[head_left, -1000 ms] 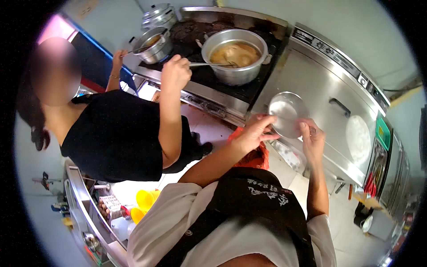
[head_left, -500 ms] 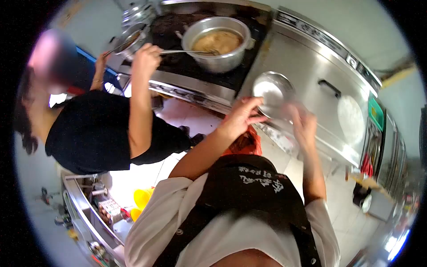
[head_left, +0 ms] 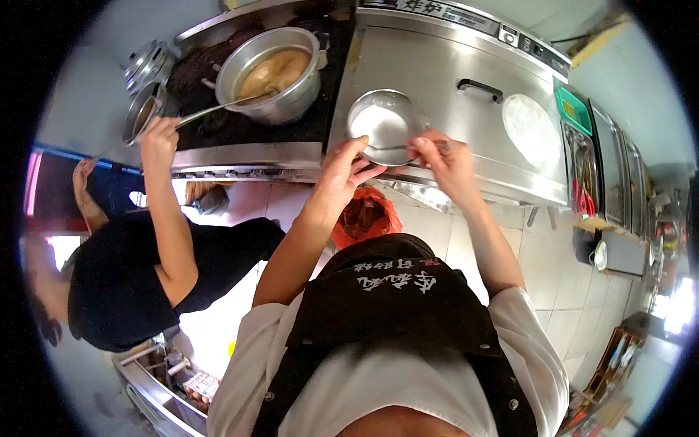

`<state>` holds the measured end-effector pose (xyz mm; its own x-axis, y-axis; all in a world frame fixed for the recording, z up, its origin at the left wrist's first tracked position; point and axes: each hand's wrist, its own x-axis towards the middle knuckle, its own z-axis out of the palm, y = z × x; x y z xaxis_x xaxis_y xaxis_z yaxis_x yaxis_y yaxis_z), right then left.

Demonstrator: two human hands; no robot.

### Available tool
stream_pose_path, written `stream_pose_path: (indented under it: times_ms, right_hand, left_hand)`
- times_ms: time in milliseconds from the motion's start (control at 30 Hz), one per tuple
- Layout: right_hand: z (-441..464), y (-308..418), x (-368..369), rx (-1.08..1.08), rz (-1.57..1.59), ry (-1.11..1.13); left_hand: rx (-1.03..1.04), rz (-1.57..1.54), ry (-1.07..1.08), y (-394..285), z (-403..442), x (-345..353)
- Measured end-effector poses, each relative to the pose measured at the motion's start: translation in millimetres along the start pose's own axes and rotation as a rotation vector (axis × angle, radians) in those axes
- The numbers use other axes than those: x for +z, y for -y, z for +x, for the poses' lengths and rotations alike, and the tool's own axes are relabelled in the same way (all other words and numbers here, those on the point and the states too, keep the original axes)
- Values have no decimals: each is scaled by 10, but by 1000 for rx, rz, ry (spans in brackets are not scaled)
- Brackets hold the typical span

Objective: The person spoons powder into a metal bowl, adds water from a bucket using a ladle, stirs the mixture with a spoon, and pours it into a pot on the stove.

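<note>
A round metal bowl [head_left: 413,109] with something white inside is in front of me, over the front edge of the steel fryer top. My left hand [head_left: 340,173] grips the bowl's near left rim, thumb on top and fingers beneath. In my right hand [head_left: 445,162] is a thin metal utensil, likely a spoon [head_left: 393,148], pinched at its handle. Its far end reaches into the bowl and I cannot make out its tip. Left of the bowl, a large metal pot [head_left: 291,102] with brown liquid stands on the stove.
A co-worker in black [head_left: 124,284] stands at left, one hand holding a ladle [head_left: 211,111] in the pot. A white round lid or plate [head_left: 531,131] lies on the fryer top, right of its handle [head_left: 480,89]. Below the bowl sits a red bag-lined bin [head_left: 378,218].
My view has turned right, so the stove and co-worker appear further left. Both hands still hold the bowl and utensil; my right hand is now over the bowl's right rim and less blurred.
</note>
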<state>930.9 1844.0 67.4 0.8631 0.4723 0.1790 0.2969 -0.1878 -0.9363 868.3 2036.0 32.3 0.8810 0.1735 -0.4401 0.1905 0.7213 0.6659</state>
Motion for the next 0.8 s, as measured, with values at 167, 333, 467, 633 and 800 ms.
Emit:
stream_pose_path:
  times_ms: [167,333,467,633,800]
  right_hand:
    - [228,-88,-56,-186,-272,-212]
    - [16,105,-360,-15,-454,-171]
    - [-50,20,-225,79,-212,-50]
    - [136,-182,-110,-126,-180,-188]
    - [54,-62,-407,-15,-362,-210]
  left_hand:
    - [-48,15,-12,96,111,-18]
    - [-51,73,-42,149,160,8]
    - [-45,35,-21,212,180,-13]
    - [-72,5,52,217,180,-1]
    - [-57,56,45,197,183,9]
